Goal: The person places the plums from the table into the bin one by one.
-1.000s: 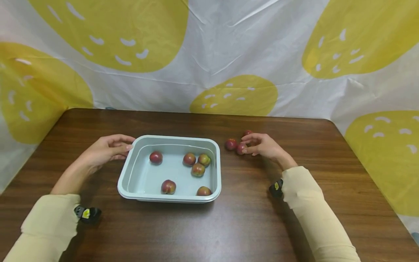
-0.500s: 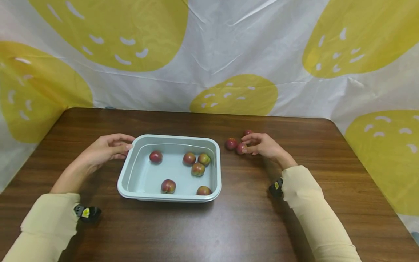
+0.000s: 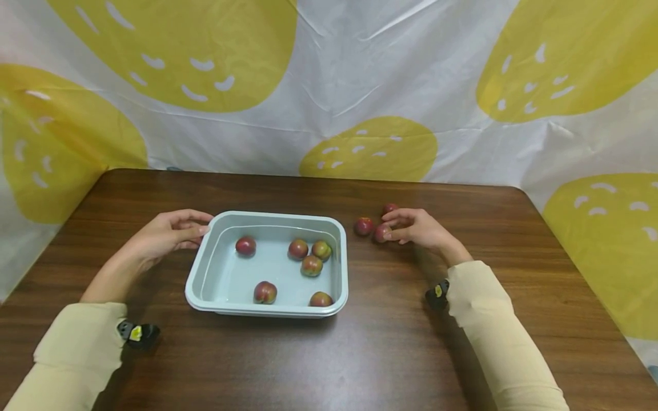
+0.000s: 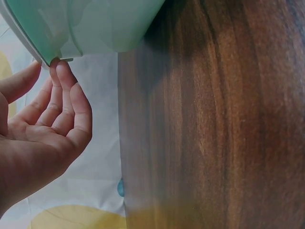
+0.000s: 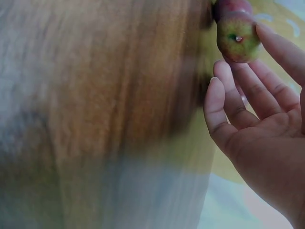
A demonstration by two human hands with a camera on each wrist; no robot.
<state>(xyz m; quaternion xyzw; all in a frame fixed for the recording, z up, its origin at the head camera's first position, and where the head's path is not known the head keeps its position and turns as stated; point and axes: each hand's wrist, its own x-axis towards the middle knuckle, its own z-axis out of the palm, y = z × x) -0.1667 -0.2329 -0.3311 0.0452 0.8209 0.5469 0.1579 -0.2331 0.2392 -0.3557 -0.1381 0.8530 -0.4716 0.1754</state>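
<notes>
A pale blue-grey plastic basin stands on the table with several red-green plums inside, one plum near its far left corner. My left hand pinches the basin's left rim between thumb and fingers; the left wrist view shows the fingertips under the lip of the basin. To the right of the basin, my right hand holds a plum between thumb and fingers, low at the table. In the right wrist view, that plum shows its stem end. Beside it lies a plum, and another plum sits just behind the fingers.
The brown wooden table has rounded far corners. Behind it hangs a white cloth with large yellow shapes. Each wrist wears a black camera strap, such as the left strap.
</notes>
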